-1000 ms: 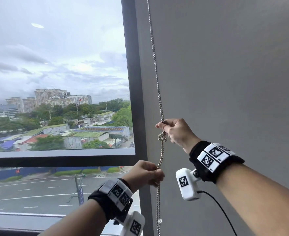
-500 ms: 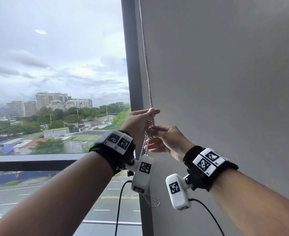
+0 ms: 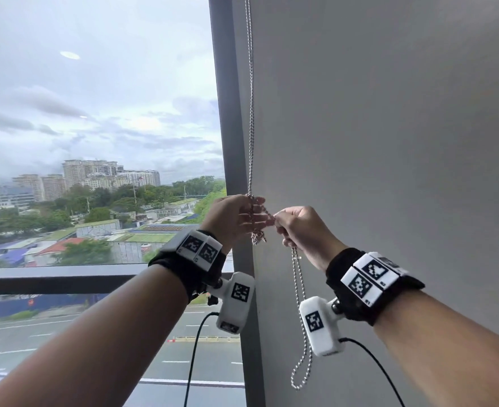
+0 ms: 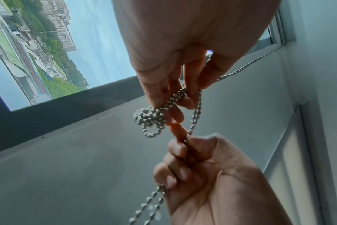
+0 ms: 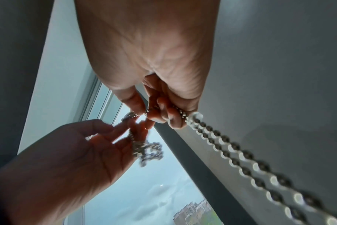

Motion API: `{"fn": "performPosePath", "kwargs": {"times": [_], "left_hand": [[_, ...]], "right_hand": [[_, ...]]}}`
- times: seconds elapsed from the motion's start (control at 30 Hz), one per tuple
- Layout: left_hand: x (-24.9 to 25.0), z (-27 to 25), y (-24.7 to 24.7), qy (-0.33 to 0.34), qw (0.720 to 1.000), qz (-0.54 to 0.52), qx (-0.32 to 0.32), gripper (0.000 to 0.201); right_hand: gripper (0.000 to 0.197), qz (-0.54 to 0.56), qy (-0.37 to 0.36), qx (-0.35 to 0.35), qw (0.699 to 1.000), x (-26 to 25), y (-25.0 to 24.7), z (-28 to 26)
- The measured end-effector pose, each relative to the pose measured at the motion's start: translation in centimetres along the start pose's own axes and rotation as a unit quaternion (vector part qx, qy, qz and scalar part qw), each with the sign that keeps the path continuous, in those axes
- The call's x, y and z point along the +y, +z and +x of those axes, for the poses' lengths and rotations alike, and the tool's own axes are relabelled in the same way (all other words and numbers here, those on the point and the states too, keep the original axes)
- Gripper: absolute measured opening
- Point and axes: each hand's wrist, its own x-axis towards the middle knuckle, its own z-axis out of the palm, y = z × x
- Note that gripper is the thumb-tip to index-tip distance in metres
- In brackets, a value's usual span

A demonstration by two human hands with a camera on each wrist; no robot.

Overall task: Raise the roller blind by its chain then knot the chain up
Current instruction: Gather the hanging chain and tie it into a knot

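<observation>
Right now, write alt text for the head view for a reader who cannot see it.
Two hands work a bead chain beside a window: the left hand holds a knotted bunch, the right hand pinches the strands, and a loop hangs below. A grey wall fills the right.

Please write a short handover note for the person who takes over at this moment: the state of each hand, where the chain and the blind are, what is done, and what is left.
Left hand: fingers hold the bead chain just above a bunched knot.
Right hand: fist gripping the doubled chain beside the knot; the free loop hangs below it.
Chain: runs up along the window frame, next to the grey wall.
Blind: not in the head view; the glass there is uncovered, so it seems raised.
Done: one knot formed in the chain.
Left: probably pull the knot tight or add a turn to take up the loop, then release.
</observation>
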Motion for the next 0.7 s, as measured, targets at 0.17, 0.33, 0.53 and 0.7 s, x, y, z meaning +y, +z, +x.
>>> {"fn": "performPosePath", "kwargs": {"times": [0.17, 0.33, 0.53, 0.7], "left_hand": [[0.0, -0.3, -0.5, 0.034, 0.999, 0.022, 0.012, 0.03], [-0.5, -0.1, -0.3, 0.021, 1.0, 0.007, 0.009, 0.028], [-1.0, 0.2, 0.5, 0.004, 0.999, 0.029, 0.013, 0.048], [-1.4, 0.4, 0.6, 0.009, 0.994, 0.101, 0.049, 0.042]], "right_hand": [[0.016, -0.141, -0.064, 0.002, 0.988, -0.7, -1.1, 1.2], [0.007, -0.202, -0.106, 0.047, 0.973, -2.6, -0.6, 2.6], [0.01, 0.001, 0.002, 0.043, 0.999, -4.0, 1.1, 3.8], [0.013, 0.032, 0.026, -0.047, 0.998, -4.2, 1.1, 2.8]]}}
